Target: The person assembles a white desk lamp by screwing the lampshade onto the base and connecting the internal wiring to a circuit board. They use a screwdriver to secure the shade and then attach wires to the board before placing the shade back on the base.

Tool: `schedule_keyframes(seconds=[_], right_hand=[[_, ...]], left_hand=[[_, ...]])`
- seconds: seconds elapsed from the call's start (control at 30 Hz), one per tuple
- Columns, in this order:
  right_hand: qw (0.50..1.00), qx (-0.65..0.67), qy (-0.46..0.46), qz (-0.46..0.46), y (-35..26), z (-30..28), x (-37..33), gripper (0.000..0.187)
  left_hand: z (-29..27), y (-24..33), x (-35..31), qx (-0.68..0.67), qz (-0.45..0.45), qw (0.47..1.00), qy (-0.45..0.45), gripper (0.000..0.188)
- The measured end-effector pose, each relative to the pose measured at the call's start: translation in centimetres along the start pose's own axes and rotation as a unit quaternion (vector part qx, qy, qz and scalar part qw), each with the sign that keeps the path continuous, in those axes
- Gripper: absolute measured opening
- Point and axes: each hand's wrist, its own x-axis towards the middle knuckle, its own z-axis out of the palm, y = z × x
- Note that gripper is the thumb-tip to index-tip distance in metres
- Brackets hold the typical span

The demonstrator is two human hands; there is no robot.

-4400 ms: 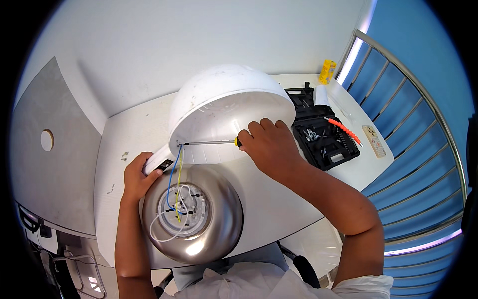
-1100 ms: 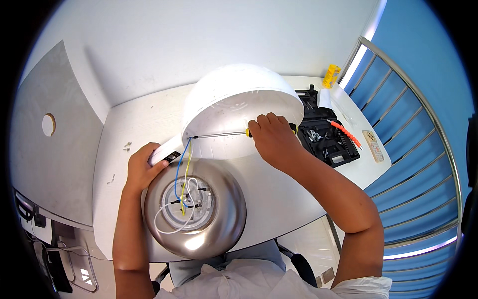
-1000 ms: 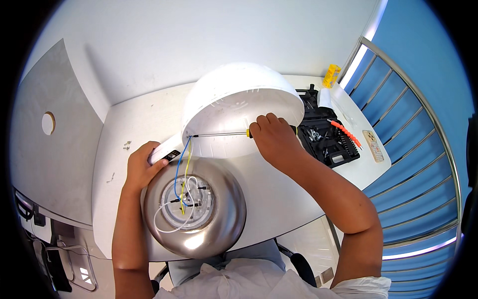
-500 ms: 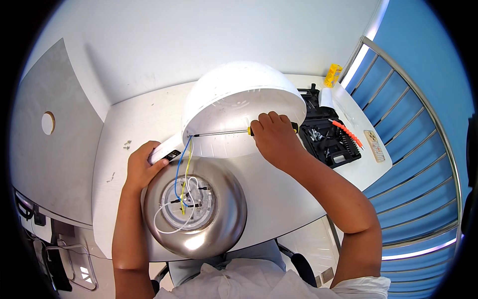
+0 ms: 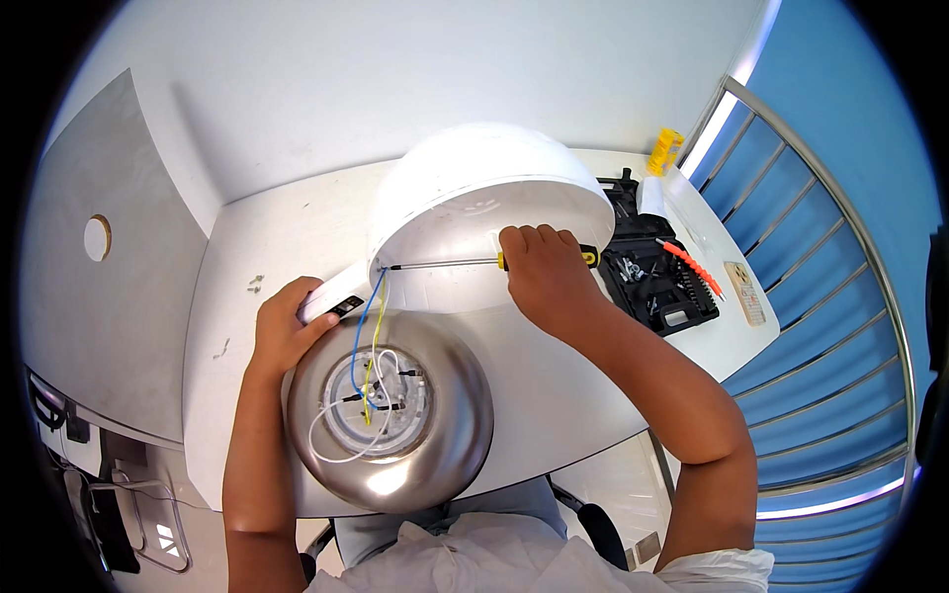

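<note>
My left hand point(image 5: 287, 326) is closed around the white arm point(image 5: 336, 287) that juts from a white dome-shaped shell point(image 5: 494, 153). The shell rests tilted, its hollow side facing me. In my right hand point(image 5: 549, 277) is a screwdriver point(image 5: 445, 263) with a yellow and black handle. Its shaft lies level, and the tip meets the shell's inner left edge, where a blue wire point(image 5: 360, 341) and a yellow-green wire point(image 5: 376, 331) come out. Both wires run down to a round brushed-metal housing point(image 5: 460, 395) in front of me, whose central opening also shows a looping white wire point(image 5: 321, 450).
An open black tool case point(image 5: 657, 287) with bits lies at the right, an orange flexible shaft point(image 5: 692, 265) across it. Nearby are a beige remote control point(image 5: 744, 293) and a yellow container point(image 5: 665, 151). Small screws point(image 5: 255, 284) lie at the left. A metal railing point(image 5: 840, 188) stands beyond the table.
The shell, screwdriver and both hands appear shifted very slightly right, along with the whole view. The grips and the screwdriver tip's contact look the same.
</note>
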Motion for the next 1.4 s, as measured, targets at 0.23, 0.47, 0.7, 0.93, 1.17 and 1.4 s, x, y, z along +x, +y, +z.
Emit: schedule_keyframes(seconds=[0.23,0.47,0.7,0.93,1.17,1.4], right_hand=[[0.999,0.011,0.013,-0.045,0.2,-1.3,0.9,0.018],[0.993,-0.039,0.101,-0.055,0.2,-0.6,1.1,0.015],[0.986,-0.053,-0.148,0.059,-0.9,-1.1,1.3,0.015],[0.994,-0.008,-0.104,0.029,-0.4,-0.9,-0.3,0.015],[1.0,-0.01,-0.027,-0.003,0.0,-1.2,0.7,0.017],[0.993,-0.062,-0.098,0.031,-0.7,-1.1,1.2,0.017]], left_hand=[[-0.1,-0.2,-0.1,0.01,-0.002,1.0,-0.001,0.047],[-0.1,-0.3,-0.1,0.008,-0.008,1.0,-0.004,0.046],[-0.1,-0.1,-0.1,0.009,-0.008,1.0,-0.007,0.045],[-0.1,-0.2,-0.1,0.01,-0.004,1.0,-0.007,0.044],[-0.1,-0.3,0.0,0.006,-0.008,1.0,-0.006,0.046],[-0.1,-0.2,0.0,0.006,-0.011,1.0,-0.008,0.046]])
